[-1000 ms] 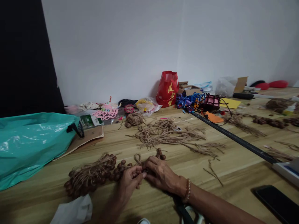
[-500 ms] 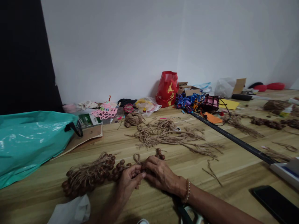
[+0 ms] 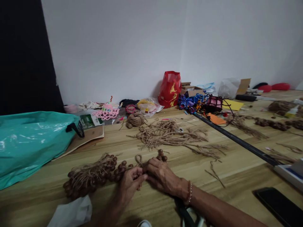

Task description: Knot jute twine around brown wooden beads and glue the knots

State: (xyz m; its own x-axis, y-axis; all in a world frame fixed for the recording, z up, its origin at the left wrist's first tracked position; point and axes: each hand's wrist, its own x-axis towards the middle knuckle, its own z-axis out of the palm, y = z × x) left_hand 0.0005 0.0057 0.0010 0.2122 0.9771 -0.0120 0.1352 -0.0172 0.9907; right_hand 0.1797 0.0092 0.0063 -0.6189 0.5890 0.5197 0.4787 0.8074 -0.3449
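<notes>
Both forearms come in from the lower edge, the left one short and steep, the right one reaching in a long slant from the lower right, with a beaded bracelet (image 3: 190, 193) at its wrist. Under that wrist lies a dark-handled tool (image 3: 187, 217), partly covered; a crumpled white cloth (image 3: 72, 210) sits to the left, and a dark phone (image 3: 279, 203) to the right.

The left hand (image 3: 131, 182) is turned with its thumb up, thumb and forefinger nearly closed; the right hand (image 3: 163, 177) arches palm down, fingers bent over to meet it. Together they pinch the beaded twine (image 3: 88, 178), though the exact bit between the fingertips is hidden. Its bulk of brown beads and loose strands rests on the bench to the left of the hands, while a small twine loop (image 3: 138, 159) stands just beyond the fingers.

Farther over the wood-grained bench (image 3: 118, 138) are a heap of loose twine (image 3: 169, 135), a twine ball (image 3: 135, 120) and, at left, a shiny teal bag (image 3: 35, 146). A black strip (image 3: 234, 137) runs diagonally on the right. At the back, a red bag (image 3: 169, 90) stands upright near a plain pale wall (image 3: 118, 47), with a black panel (image 3: 23, 56) at far left.
</notes>
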